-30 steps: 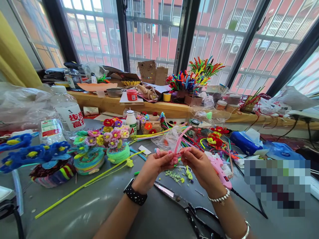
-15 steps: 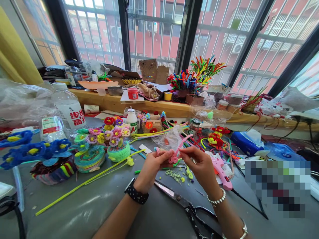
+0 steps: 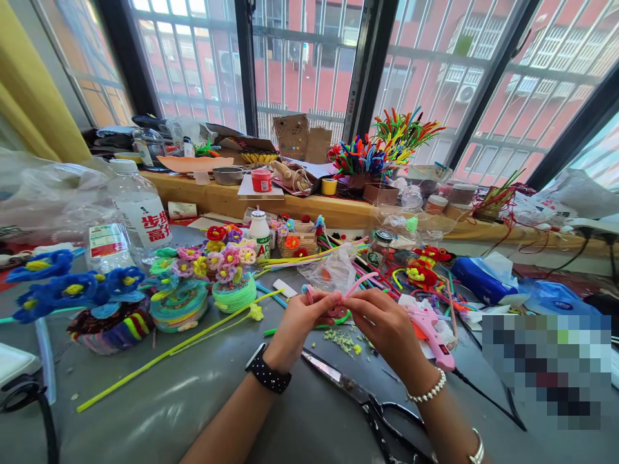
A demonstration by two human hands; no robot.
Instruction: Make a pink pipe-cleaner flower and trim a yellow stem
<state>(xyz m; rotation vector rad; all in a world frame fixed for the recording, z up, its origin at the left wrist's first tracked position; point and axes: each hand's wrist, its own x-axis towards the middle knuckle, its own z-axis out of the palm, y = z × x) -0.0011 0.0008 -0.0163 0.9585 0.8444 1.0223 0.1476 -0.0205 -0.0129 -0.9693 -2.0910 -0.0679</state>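
Note:
Between my two hands is a pink pipe cleaner (image 3: 360, 282), bent into small loops at its lower part, with a free end rising to the right. My left hand (image 3: 305, 320) pinches the looped part, and some of the loops are hidden behind the fingers. My right hand (image 3: 383, 322) is closed on the same pipe cleaner, its fingertips close to those of my left. Below the hands, large black-handled scissors (image 3: 345, 385) lie on the grey table. A pink glue gun (image 3: 434, 335) rests to the right of my right hand.
Pipe-cleaner flower pots (image 3: 234, 293) stand at the left, near a long yellow pipe cleaner (image 3: 159, 362). Green fuzz scraps (image 3: 341, 339) lie behind the scissors. A white bottle (image 3: 260, 233), a glass jar (image 3: 380, 250) and a blue tissue pack (image 3: 483, 281) stand farther back.
My right hand has moved left and closer to my left hand, its fingers now covering more of the pink loops. The view has shifted slightly.

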